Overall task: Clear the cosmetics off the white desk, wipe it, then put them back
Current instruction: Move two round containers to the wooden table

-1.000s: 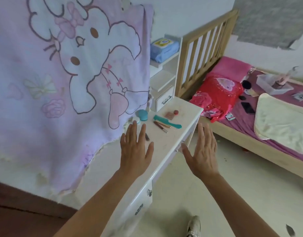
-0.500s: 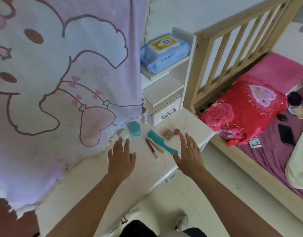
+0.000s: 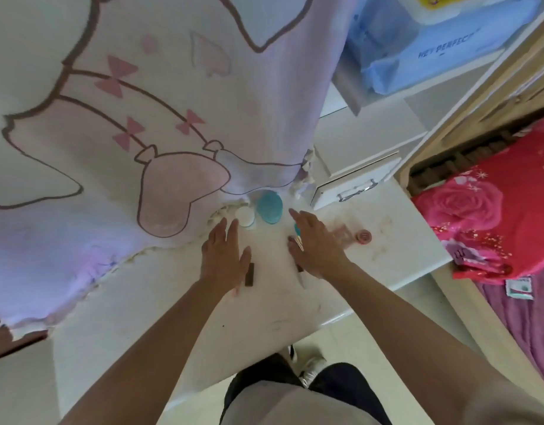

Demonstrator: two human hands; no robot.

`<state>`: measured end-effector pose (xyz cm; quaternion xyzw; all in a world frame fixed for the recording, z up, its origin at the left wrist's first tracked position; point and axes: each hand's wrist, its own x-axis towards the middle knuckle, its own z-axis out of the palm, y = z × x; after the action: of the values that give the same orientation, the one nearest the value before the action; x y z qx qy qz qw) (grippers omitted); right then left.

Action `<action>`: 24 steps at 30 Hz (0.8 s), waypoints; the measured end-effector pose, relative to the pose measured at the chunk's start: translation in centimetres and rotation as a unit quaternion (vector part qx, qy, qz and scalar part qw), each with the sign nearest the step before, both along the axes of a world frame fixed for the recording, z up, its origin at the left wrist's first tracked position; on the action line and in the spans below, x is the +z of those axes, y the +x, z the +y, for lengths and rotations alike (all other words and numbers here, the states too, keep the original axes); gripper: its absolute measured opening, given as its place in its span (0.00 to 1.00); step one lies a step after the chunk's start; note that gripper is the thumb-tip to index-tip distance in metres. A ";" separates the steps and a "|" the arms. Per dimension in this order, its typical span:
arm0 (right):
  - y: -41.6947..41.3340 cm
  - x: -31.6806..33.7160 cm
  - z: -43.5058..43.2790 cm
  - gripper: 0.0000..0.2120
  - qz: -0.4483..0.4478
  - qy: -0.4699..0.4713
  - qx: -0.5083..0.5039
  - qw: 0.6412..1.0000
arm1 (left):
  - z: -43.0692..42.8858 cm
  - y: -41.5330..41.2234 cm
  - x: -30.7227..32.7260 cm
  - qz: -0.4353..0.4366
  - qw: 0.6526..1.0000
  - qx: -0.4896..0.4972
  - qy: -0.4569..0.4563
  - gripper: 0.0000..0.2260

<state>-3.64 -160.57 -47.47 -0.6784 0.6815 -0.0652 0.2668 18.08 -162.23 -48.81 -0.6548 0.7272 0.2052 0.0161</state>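
A: How far along can the task be judged to be?

B: Barely begun, it would seem. Nothing has been cleared: the cosmetics are all seen lying on the white counter (image 3: 387, 271), and no cloth for wiping is seen in either hand. Clearing, wiping and returning are all left to be done.

A: What is being done by the hands?

B: The left hand (image 3: 224, 259) is spread flat with fingers extended, nothing gripped, its fingertips just beside a small white round jar (image 3: 245, 216). A dark brown stick (image 3: 249, 274) is partly covered at its thumb side. The right hand (image 3: 316, 243) is also open and empty, laid over a teal comb (image 3: 297, 230) and some thin pencils (image 3: 299, 242), which are mostly hidden beneath it.

A: And the remaining items?

B: A teal round compact (image 3: 269, 207) is found near the back, at the hem of a pink cartoon blanket (image 3: 142, 118) draped over the counter's rear. A small red pot (image 3: 364, 236) is placed right of the right hand; something blurred and pinkish lies beside it, which cannot be identified.

A: How does the surface look?

B: Reddish smudges and faint marks are visible, so wiping appears warranted.
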 end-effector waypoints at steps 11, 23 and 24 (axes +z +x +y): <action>3.2 -4.4 -6.9 0.35 0.059 0.030 0.036 0.997 | -4.9 -0.6 -4.8 0.038 0.999 -0.022 -0.001 0.26; 2.0 -1.0 -4.7 0.25 -0.104 -0.062 0.002 0.993 | -0.7 0.5 -0.3 0.135 0.974 0.144 -0.112 0.17; 1.7 -0.1 -4.4 0.25 -0.110 -0.073 0.007 0.991 | 0.0 0.4 0.8 0.132 0.970 0.157 -0.131 0.17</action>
<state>-1.93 -164.93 -47.57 -0.6899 0.6363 -0.1871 0.2900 18.46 -162.21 -48.01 -0.7244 0.6315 0.1929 -0.1983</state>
